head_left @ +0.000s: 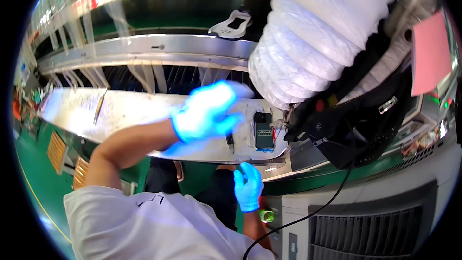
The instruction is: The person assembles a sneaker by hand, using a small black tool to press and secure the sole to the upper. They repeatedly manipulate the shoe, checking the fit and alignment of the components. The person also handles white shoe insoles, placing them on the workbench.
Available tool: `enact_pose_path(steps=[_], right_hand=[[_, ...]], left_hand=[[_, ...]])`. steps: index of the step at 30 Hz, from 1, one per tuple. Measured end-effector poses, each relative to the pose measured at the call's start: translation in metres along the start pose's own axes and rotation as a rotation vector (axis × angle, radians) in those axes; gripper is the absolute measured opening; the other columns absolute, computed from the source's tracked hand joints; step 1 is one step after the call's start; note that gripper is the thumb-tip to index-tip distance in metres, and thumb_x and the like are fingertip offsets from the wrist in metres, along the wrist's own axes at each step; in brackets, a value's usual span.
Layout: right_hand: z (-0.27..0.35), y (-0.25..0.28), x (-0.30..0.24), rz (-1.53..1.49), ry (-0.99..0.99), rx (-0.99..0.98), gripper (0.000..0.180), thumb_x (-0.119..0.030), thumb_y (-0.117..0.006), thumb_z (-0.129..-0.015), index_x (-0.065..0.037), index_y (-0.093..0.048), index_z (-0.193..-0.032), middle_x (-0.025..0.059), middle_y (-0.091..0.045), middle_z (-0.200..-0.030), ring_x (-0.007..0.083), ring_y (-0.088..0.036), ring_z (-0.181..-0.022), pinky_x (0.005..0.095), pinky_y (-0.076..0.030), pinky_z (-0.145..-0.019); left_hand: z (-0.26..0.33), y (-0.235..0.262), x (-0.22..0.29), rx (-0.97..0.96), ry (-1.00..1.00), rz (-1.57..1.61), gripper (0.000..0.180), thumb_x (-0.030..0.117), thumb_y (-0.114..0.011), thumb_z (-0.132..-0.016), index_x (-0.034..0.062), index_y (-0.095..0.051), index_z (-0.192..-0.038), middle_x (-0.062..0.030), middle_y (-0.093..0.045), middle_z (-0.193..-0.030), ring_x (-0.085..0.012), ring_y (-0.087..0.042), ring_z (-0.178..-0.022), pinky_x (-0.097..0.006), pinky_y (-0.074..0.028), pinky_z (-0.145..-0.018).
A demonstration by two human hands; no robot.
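My left hand point(210, 110), in a glove that glows blue-white, reaches over the pale workbench point(139, 108). Motion and glare smear its fingers, and a faint greyish shape beside the fingertips is too blurred to name. Just below those fingers lies a slim dark-handled tool point(230, 143), partly hidden by the hand. To its right a dark phone point(263, 131) rests on the bench, back side up. My right hand point(249, 188), gloved in blue, hangs in front of the bench's near edge, its fingers loosely bent and apart, with nothing seen in them.
A thin tan tool point(99, 108) lies at the bench's left. Behind runs a metal-framed machine point(159, 47) with clear strips and a white cut-out piece point(232, 25). A white ribbed duct point(308, 38) and black bag point(346, 135) crowd the right; a black cable point(332, 202) trails below.
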State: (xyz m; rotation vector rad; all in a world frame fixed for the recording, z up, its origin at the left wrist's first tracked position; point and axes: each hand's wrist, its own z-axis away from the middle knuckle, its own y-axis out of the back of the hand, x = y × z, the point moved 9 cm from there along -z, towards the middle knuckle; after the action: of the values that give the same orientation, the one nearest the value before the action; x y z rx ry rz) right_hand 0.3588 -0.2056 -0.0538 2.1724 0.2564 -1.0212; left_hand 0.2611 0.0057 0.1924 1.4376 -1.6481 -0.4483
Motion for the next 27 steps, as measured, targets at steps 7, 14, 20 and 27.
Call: enact_pose_path(steps=[7, 14, 20, 27], right_hand=[[0.03, -0.027, -0.012, -0.023, 0.028, -0.223, 0.029, -0.021, -0.087, -0.095, -0.007, -0.079, -0.12, 0.0173, -0.08, -0.121, 0.041, -0.075, -0.112, 0.0503, -0.061, -0.097], [0.066, -0.027, 0.013, -0.052, -0.134, -0.304, 0.028, -0.021, -0.084, -0.097, -0.005, -0.082, -0.119, 0.0186, -0.08, -0.121, 0.0407, -0.075, -0.112, 0.0488, -0.062, -0.096], [0.07, -0.034, 0.018, -0.089, -0.094, -0.326, 0.027, -0.018, -0.083, -0.097, -0.004, -0.08, -0.12, 0.0189, -0.08, -0.122, 0.0395, -0.076, -0.111, 0.0465, -0.063, -0.091], [0.062, -0.038, 0.009, -0.033, 0.02, -0.381, 0.025, -0.011, -0.082, -0.094, 0.0, -0.079, -0.117, 0.0196, -0.079, -0.113, 0.0378, -0.076, -0.1, 0.0433, -0.063, -0.084]], left_hand=[[-0.078, -0.163, 0.028, 0.129, 0.597, 0.937, 0.06, 0.046, -0.064, -0.108, -0.0047, -0.068, -0.141, -0.0285, -0.076, -0.126, -0.0411, -0.072, -0.117, -0.044, -0.055, -0.104], [-0.125, -0.205, 0.04, 0.265, 0.837, 1.551, 0.055, 0.037, -0.079, -0.1, -0.0078, -0.074, -0.13, -0.017, -0.081, -0.111, -0.0226, -0.075, -0.091, -0.039, -0.059, -0.083], [-0.135, -0.225, 0.025, 0.315, 0.928, 1.451, 0.035, 0.02, -0.086, -0.095, -0.0077, -0.077, -0.114, -0.0133, -0.081, -0.099, -0.0201, -0.076, -0.079, -0.038, -0.061, -0.073], [-0.127, -0.207, 0.036, 0.501, 0.859, 1.318, 0.024, 0.015, -0.085, -0.083, -0.0018, -0.08, -0.099, -0.0136, -0.079, -0.086, -0.0217, -0.074, -0.077, -0.04, -0.058, -0.074]])
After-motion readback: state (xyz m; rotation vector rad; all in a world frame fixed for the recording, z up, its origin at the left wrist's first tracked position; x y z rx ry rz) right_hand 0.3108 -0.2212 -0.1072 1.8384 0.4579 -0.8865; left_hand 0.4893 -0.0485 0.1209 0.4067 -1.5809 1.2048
